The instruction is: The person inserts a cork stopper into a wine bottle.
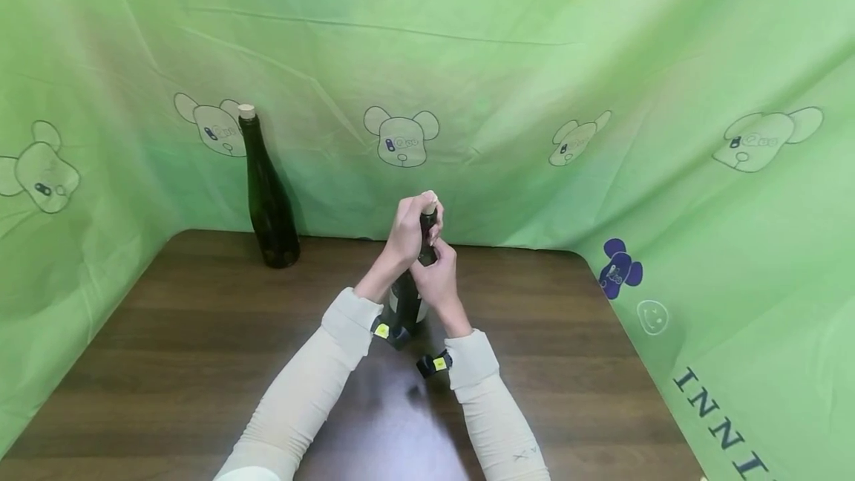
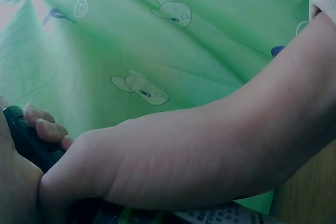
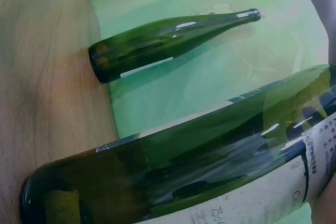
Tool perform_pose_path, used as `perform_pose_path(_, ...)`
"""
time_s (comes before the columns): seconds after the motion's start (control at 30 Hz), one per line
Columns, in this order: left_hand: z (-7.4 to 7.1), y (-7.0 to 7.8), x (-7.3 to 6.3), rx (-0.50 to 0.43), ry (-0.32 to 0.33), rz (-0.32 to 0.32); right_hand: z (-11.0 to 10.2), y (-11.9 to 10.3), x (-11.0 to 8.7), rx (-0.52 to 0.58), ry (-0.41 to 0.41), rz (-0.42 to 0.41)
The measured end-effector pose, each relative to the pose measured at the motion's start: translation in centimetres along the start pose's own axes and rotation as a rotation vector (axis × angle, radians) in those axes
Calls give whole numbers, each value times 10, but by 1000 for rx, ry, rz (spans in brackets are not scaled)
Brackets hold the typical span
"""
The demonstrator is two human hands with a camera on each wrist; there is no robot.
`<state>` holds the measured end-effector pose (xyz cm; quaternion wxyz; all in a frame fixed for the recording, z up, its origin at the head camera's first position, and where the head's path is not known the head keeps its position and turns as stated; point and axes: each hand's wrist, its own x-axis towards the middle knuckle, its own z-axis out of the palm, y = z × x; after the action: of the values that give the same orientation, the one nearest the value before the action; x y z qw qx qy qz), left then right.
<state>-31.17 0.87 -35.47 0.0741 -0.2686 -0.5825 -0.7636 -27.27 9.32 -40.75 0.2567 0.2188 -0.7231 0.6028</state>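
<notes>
A dark green wine bottle (image 1: 404, 301) stands on the table, a pale cork (image 1: 430, 207) at its mouth. My left hand (image 1: 404, 232) is at the top, its thumb by the cork and its fingers curled round the neck. Just below, my right hand (image 1: 437, 278) grips the neck; its wrist and forearm (image 2: 210, 150) cross the left wrist view. A white label (image 3: 252, 203) covers part of the bottle, and a yellowish cork-like piece (image 3: 62, 206) shows near its base. How deep the cork sits is hidden by the fingers.
A second green bottle (image 1: 270, 206), topped by a pale cork (image 1: 247, 111), stands at the table's back left, near the green curtain (image 1: 481, 73). The curtain hangs behind and along both sides of the brown wooden table (image 1: 200, 362).
</notes>
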Motion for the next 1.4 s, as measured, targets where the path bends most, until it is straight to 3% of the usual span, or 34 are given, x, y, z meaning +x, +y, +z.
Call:
perform_pose_path(0.2, -12, 13, -11, 108, 7, -58, 5, -2, -1, 55, -82, 61)
perform_pose_path(0.33, -21, 21, -23, 235, 56, -86, 7, -4, 0, 67, -87, 59)
perform_pose_path(0.43, -34, 25, -37, 330, 109, -64, 10, -3, 3, 77, -88, 45)
perform_pose_path(0.5, -46, 25, -46, 402, 141, -28, 13, -1, 6, 82, -90, 36)
perform_pose_path(0.63, -76, 21, -66, 486, 167, 22, 24, 23, 16, 72, -96, 30)
perform_pose_path(0.73, -99, 15, -83, 534, 179, 29, 35, 45, 25, 57, -104, 42)
perform_pose_path(0.93, -138, 5, -117, 623, 231, -1, 61, 56, 44, -2, -176, 126)
perform_pose_path(1.17, -169, -3, -147, 728, 143, -153, 94, 46, 71, -232, -341, 252)
perform_pose_path(1.4, -182, -8, -166, 861, 6, -226, 130, 40, 94, -369, -427, 310)
